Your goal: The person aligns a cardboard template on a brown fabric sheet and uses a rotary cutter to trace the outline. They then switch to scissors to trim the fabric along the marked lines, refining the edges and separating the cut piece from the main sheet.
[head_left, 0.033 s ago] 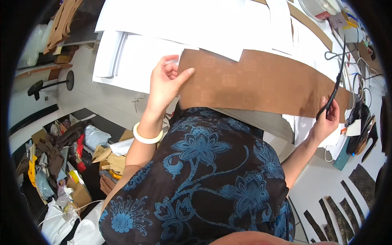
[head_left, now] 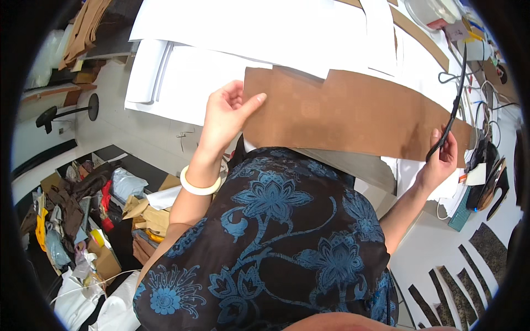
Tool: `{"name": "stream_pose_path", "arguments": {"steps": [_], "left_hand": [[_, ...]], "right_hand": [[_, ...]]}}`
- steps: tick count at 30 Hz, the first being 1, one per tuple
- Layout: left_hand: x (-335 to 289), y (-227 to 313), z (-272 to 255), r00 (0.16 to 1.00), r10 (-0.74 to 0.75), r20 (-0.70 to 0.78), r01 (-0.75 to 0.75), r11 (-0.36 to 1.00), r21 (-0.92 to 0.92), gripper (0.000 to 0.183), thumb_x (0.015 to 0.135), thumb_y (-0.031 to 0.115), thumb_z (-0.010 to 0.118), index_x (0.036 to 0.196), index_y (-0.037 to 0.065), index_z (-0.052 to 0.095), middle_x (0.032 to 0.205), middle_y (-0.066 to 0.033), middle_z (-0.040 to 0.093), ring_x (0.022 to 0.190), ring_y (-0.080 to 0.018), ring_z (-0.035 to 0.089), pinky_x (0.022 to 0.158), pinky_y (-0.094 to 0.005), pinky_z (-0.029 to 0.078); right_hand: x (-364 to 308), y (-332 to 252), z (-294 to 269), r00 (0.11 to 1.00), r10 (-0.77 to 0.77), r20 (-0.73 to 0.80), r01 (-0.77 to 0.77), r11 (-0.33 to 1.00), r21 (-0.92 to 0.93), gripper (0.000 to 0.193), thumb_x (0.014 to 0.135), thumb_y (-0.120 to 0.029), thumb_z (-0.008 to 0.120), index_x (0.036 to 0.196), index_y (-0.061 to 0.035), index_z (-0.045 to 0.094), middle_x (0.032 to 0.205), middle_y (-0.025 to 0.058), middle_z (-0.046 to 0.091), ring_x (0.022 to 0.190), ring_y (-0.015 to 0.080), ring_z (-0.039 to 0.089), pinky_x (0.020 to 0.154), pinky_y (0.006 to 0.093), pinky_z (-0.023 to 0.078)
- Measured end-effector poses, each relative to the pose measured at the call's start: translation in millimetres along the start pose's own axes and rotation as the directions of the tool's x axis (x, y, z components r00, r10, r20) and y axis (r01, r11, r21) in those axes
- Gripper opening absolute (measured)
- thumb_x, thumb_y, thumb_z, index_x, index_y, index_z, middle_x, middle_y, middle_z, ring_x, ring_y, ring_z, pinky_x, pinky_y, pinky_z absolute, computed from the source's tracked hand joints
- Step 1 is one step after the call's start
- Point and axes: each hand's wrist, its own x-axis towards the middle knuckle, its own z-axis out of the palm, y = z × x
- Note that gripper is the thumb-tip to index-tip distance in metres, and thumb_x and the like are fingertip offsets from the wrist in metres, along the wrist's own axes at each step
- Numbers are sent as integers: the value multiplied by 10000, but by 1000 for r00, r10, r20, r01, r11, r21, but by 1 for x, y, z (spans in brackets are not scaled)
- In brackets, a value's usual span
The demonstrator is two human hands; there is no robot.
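Observation:
A long brown sheet [head_left: 342, 113], leather-like with a notched upper edge, stretches across in front of me. I cannot tell whether it is leather or cloth. At its left end, my left hand [head_left: 226, 116] is closed, the thumb lying on the face and the fingers curled at the edge. Black scissors [head_left: 454, 110] are in my right hand [head_left: 443, 156], their long blades pointing up and away. That hand is at the sheet's right end; whether its fingers also grip the sheet is hidden.
Large white paper sheets [head_left: 237, 25] cover the table beyond. A white tub [head_left: 433, 12] and tangled cables [head_left: 488, 91] lie at the far right. Mixed scraps [head_left: 72, 209] are piled at lower left. Dark patterned strips [head_left: 455, 292] lie at lower right.
The brown sheet's left end has shifted slightly right with my left hand. Its faint printed pattern shows less clearly. My right hand and the scissors have hardly moved.

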Motion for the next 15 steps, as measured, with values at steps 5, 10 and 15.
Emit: {"name": "stream_pose_path", "arguments": {"steps": [5,10,15], "left_hand": [[-26,34,-14,890,289,353,-303,953,-16,291,1001,9,681,1288,-33,653,1115,-41,706,1026,-82,618,944,-261,501],[8,69,-34,812,581,-64,-551,724,-415,299,1078,106,569,1359,5,574,1295,-117,689,1193,-208,665,1032,-387,535],[18,15,1,918,177,-353,-392,527,-754,372,1057,130,581,1408,7,578,1386,-169,653,1313,-302,611,1186,-488,458]], "right_hand": [[-17,-21,31,998,-43,-33,48,987,153,318,921,-8,804,1199,48,659,1153,120,730,942,100,655,872,249,545],[-28,-32,26,977,-25,-210,69,976,204,301,930,-4,794,1187,50,647,1139,118,712,956,109,655,868,245,546],[-39,-28,4,956,-47,-291,104,978,181,288,956,5,759,1197,70,614,1143,139,702,983,135,664,871,256,548]]}}
